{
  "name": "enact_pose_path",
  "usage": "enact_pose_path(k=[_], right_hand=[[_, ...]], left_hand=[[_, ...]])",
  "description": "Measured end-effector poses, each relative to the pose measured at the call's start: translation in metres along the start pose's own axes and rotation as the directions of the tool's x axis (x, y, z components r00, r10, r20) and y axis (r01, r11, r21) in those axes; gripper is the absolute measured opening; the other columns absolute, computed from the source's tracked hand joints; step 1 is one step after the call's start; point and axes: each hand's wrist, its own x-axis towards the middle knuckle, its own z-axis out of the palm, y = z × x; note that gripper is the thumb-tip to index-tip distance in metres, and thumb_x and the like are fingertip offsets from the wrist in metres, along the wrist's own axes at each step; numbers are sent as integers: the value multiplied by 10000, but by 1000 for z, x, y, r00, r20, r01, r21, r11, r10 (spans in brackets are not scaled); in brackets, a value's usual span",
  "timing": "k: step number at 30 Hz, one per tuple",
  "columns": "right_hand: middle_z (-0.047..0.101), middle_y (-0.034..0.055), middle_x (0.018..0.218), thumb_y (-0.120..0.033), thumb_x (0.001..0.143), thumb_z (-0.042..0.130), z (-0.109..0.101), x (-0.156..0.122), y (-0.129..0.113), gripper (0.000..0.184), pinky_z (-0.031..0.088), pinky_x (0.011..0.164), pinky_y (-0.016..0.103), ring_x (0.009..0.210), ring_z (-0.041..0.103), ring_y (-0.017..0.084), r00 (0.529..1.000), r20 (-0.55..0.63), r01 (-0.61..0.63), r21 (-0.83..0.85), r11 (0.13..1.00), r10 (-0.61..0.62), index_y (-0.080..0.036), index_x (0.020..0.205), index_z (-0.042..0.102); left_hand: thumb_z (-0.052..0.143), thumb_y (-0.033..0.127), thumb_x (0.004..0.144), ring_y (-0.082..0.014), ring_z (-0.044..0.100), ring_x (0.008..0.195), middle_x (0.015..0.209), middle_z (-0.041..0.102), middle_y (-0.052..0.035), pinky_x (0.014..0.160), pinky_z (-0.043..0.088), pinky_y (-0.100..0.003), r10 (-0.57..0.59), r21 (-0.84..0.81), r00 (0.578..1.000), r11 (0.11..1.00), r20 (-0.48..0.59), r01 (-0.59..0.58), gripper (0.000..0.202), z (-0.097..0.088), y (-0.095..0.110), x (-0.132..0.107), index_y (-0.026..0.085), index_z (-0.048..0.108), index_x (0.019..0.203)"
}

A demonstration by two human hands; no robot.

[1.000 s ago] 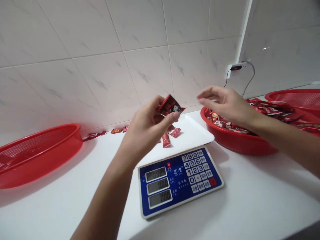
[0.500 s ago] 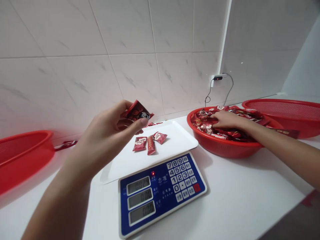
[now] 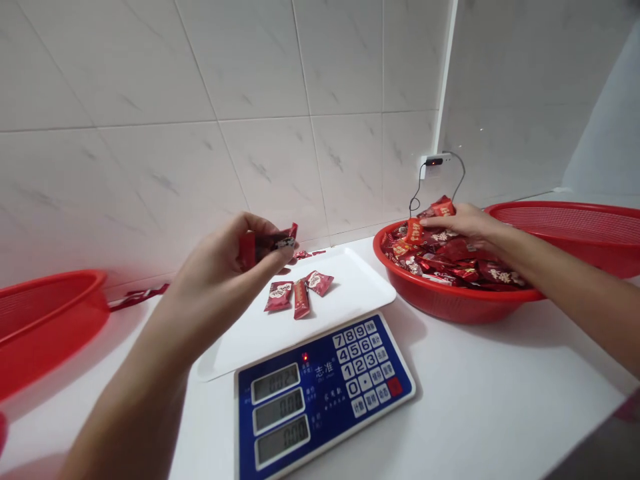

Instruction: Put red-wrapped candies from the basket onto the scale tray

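My left hand [image 3: 225,267] hovers above the scale's white tray [image 3: 350,293], its fingers pinched on a red snack packet [image 3: 267,245]. Three more red packets [image 3: 295,295] lie on that tray. The scale [image 3: 320,393] has a blue panel with a keypad and three displays. To the right, my right hand [image 3: 463,223] rests over a red basin [image 3: 445,303] heaped with red packets, fingers closed on a small packet [image 3: 443,208] lifted at its top.
A second red basket [image 3: 575,230] stands behind the basin at the right. Another red basket [image 3: 40,320] sits at the far left. Loose packets [image 3: 140,297] lie along the tiled wall. A charger and cable [image 3: 433,163] hang from a wall socket.
My right hand dipped into the heaped basin and has come up with a packet in its fingers. The left hand turned its packet and sank slightly towards the tray.
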Motion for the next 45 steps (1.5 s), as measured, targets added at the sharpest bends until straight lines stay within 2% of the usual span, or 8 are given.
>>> enact_pose_path(k=[6, 12, 20, 25, 31, 36, 40, 45], right_hand=[[679, 42, 708, -181, 699, 790, 77, -41, -24, 163, 523, 584, 236, 622, 632, 131, 937, 235, 192, 272, 943, -259, -137, 732, 637], [643, 11, 670, -318, 690, 801, 143, -59, -28, 234, 465, 519, 237, 589, 586, 122, 821, 341, 293, 437, 850, -458, -152, 709, 637], [670, 36, 741, -361, 869, 661, 136, -41, -22, 206, 313, 377, 185, 532, 557, 90, 900, 366, 15, 517, 856, -236, -169, 814, 612], [669, 62, 721, -559, 833, 642, 136, -50, -12, 409, 365, 402, 214, 514, 544, 107, 730, 581, 71, 457, 886, -359, -151, 823, 622], [639, 37, 682, -635, 818, 605, 140, -63, -12, 475, 371, 419, 214, 509, 529, 103, 576, 664, 99, 523, 846, -478, -160, 819, 602], [691, 50, 737, -527, 829, 656, 133, -70, -18, 376, 442, 474, 211, 570, 614, 123, 540, 714, 235, 381, 894, -446, -152, 827, 631], [722, 50, 814, -363, 840, 677, 129, -79, -23, 210, 504, 569, 213, 692, 670, 143, 489, 741, 358, 312, 880, -461, -160, 885, 651], [721, 42, 813, -291, 795, 706, 133, -81, -23, 151, 523, 618, 233, 719, 676, 148, 456, 738, 424, 311, 850, -498, -163, 858, 657]], left_hand=[[592, 314, 791, -139, 552, 528, 583, 539, 61, 497, 446, -247, -93, -133, 994, 986, 62, 100, 166, 24, -5, 2, 244, 482, 894], [531, 416, 846, -123, 417, 478, 540, 453, 41, 456, 270, -252, -144, 294, 962, 953, 234, 71, 280, 22, -11, 7, 205, 498, 666], [514, 436, 841, -180, 513, 517, 565, 569, -18, 476, 300, -284, -253, 572, 952, 812, 175, 111, 317, 2, -30, 14, 211, 582, 629], [529, 512, 846, -167, 522, 568, 616, 579, 0, 526, 363, -274, -125, 377, 986, 923, 113, 74, 331, -1, -11, 10, 221, 683, 876], [593, 519, 826, -158, 516, 584, 626, 561, 5, 535, 388, -266, -123, 185, 949, 980, 291, 70, 313, 10, -7, 5, 214, 664, 812], [617, 443, 843, -143, 523, 600, 679, 586, 3, 546, 385, -251, 51, 201, 995, 977, 82, -66, 291, 13, -1, 1, 213, 683, 1008], [630, 320, 841, -139, 559, 674, 748, 647, 12, 598, 406, -237, 176, 223, 958, 948, 228, -227, 153, 18, 9, -4, 240, 707, 948], [594, 193, 820, -130, 554, 688, 770, 653, 11, 631, 404, -240, 272, 286, 949, 907, 160, -308, 76, 25, 15, -8, 209, 660, 787]])
